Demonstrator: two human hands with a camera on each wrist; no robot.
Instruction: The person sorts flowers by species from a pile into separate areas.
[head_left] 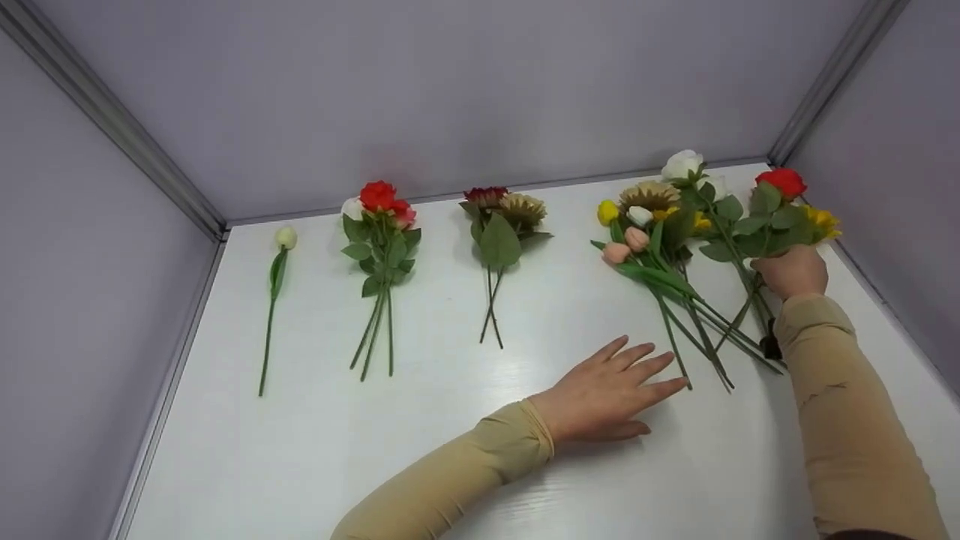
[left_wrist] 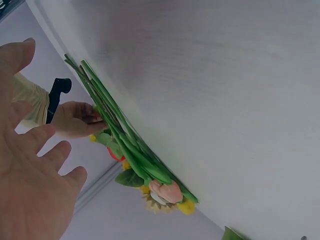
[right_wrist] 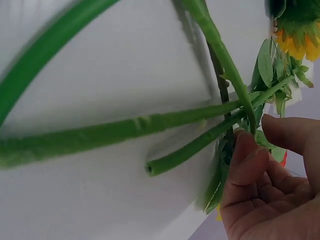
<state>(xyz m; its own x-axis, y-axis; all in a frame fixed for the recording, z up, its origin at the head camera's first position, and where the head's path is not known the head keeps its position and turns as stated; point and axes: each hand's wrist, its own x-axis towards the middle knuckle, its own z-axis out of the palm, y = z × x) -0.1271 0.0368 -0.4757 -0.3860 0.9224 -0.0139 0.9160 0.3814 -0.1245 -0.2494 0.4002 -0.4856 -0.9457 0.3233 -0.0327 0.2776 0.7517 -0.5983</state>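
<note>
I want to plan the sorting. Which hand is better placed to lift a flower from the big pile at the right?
Probably the right hand: its fingers already curl around stems in the pile of flowers. The left hand lies open on the table, beside the stem ends.

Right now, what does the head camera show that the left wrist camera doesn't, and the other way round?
Only the head view shows the single white tulip, the red rose bunch and the sunflower pair laid apart on the white table. Only the left wrist view shows a black object beside the right hand. Both show the open left hand near the mixed flower pile.
</note>
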